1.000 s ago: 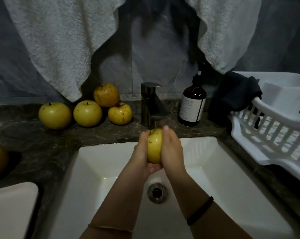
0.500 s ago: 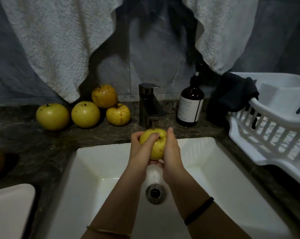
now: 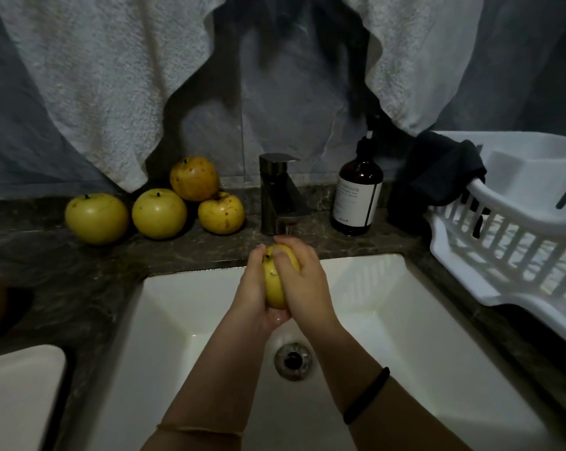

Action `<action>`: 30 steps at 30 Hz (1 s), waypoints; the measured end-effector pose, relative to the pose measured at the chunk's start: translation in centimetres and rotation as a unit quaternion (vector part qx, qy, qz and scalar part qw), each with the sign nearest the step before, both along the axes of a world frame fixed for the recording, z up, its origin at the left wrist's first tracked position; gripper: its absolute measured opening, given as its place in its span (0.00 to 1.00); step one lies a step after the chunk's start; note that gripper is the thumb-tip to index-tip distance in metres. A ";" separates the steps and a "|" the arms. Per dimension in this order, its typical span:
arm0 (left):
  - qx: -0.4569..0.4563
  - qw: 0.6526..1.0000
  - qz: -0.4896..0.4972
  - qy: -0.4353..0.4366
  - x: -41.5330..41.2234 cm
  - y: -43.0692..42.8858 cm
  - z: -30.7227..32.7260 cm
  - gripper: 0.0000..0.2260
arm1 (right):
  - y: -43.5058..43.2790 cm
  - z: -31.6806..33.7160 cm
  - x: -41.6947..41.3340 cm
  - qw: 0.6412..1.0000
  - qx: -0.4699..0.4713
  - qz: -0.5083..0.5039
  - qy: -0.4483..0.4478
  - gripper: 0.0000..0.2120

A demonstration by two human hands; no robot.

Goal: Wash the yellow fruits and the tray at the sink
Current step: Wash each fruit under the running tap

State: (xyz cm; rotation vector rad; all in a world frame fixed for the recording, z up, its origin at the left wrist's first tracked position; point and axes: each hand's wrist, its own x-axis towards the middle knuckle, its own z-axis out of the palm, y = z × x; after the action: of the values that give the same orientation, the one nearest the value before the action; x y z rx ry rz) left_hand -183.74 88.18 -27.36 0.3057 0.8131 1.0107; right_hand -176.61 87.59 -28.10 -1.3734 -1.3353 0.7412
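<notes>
Over the white sink (image 3: 405, 320), under the tap (image 3: 280, 193), the left hand (image 3: 252, 294) is cradling the yellow fruit (image 3: 276, 284) from below while the right hand (image 3: 304, 281) is curling over it, stem toward the tap.

Fruits (image 3: 159, 213), bottle (image 3: 356, 196), rack (image 3: 509, 242) on counter (image 3: 80, 281)

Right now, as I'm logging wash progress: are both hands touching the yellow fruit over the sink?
Touching. The head view shows the left hand cupping the yellow fruit from below, the right hand curled over its top.
</notes>
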 end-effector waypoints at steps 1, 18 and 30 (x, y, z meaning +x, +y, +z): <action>0.011 1.000 0.004 0.007 0.1 0.1 -0.2 0.17 | 0.0 -0.1 0.0 1.000 0.020 -0.008 -0.022 0.12; 0.235 0.869 0.096 0.424 0.6 0.8 -1.1 0.14 | 0.3 0.1 0.7 0.976 -0.091 -0.040 0.193 0.11; 0.051 0.977 0.072 0.194 -0.1 0.7 -0.9 0.22 | 0.1 -0.3 -0.4 0.997 0.044 0.042 -0.049 0.13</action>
State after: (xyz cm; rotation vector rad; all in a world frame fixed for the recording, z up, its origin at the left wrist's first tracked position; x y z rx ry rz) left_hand -183.85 88.90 -28.25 0.5496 1.1497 1.1486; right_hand -177.04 87.70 -28.38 -1.3057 -1.4930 0.6697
